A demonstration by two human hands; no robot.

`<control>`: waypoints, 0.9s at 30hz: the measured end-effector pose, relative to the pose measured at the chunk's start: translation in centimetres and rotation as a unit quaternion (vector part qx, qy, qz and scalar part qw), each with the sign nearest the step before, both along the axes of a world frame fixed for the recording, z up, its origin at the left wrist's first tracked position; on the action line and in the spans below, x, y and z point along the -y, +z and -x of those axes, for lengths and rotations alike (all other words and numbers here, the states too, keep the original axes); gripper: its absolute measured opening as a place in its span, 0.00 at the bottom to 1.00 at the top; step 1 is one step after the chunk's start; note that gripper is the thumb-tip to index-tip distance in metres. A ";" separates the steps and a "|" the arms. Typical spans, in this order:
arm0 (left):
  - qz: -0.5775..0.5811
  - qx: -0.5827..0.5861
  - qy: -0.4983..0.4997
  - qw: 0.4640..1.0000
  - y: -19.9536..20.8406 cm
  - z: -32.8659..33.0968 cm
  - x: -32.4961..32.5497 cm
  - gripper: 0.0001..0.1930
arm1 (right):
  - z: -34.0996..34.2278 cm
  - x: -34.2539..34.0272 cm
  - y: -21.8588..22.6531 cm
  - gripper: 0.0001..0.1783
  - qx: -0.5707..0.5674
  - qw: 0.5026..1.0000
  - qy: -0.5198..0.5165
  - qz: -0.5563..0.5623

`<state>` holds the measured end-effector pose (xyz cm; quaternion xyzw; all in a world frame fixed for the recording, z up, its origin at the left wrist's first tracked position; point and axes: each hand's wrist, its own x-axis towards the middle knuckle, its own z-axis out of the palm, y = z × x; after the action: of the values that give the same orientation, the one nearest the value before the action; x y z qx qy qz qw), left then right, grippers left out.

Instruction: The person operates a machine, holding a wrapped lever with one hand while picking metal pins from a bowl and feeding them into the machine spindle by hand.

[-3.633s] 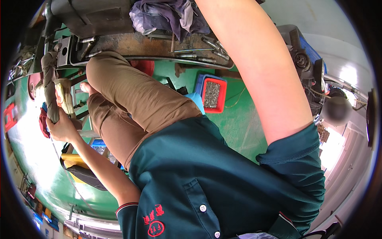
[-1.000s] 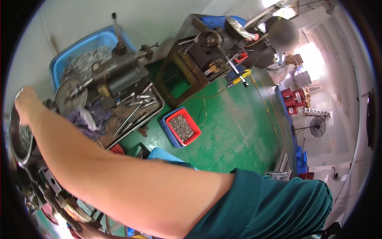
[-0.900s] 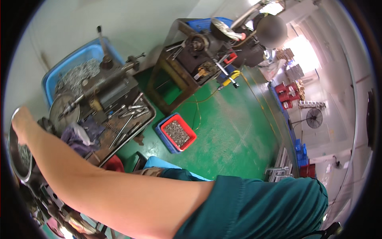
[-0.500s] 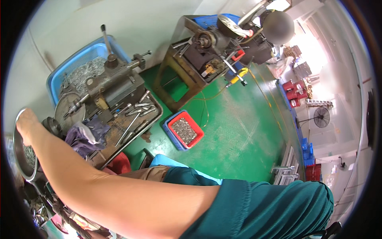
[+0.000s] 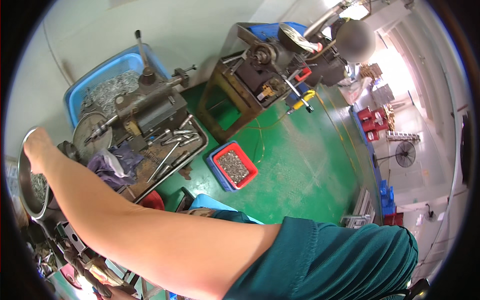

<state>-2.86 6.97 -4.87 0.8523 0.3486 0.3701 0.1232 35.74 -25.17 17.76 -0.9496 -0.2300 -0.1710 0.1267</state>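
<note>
My right arm, in a short teal sleeve, stretches across the view to the far left. There my right hand (image 5: 37, 147) is bent down at the upper rim of a round metal bowl (image 5: 23, 185). Small metal pieces (image 5: 39, 187) lie in the bowl just below the hand. Its fingers are mostly turned from view, so I cannot make out whether they hold any piece. At the bottom edge, a small part of my left hand (image 5: 119, 294) shows beside dark machine parts (image 5: 75, 255); its fingers are hidden.
A bench machine (image 5: 150, 117) with a lever stands on a tray of metal rods, near a purple rag (image 5: 120, 162). Behind it sits a blue basket (image 5: 72, 102) of metal pieces. On the green floor are a red bin (image 5: 253, 172) and another machine's stand (image 5: 212, 112).
The view has shifted slightly, moving the machines a little right in the picture. My right hand stays at the bowl. Part of my left hand has come into view at the bottom.
</note>
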 end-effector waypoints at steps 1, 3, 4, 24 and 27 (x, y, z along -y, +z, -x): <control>-0.013 0.121 -0.075 0.990 1.5 -2.4 2.6 0.13 | -0.2 1.1 -0.6 0.17 -0.004 1.000 -0.014 0.007; -0.195 0.044 -0.039 0.979 3.7 -3.0 4.5 0.12 | -0.2 2.4 -1.3 0.17 -0.012 0.999 -0.030 0.011; -0.077 -0.053 0.010 0.996 2.4 -2.2 2.5 0.11 | 0.0 2.4 -1.4 0.17 -0.015 0.999 -0.031 0.008; 0.039 -0.144 0.096 0.984 4.0 -2.3 4.6 0.21 | 0.3 -0.6 -2.7 0.16 -0.033 0.999 0.008 -0.033; 0.070 -0.161 0.105 0.979 4.7 -2.6 5.5 0.21 | 0.4 -0.5 -2.6 0.16 -0.032 0.999 0.010 -0.032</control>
<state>-0.21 1.49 -0.21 0.8487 0.4763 0.2134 0.0857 35.33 -24.62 15.20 -0.9479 -0.2292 -0.1463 0.1663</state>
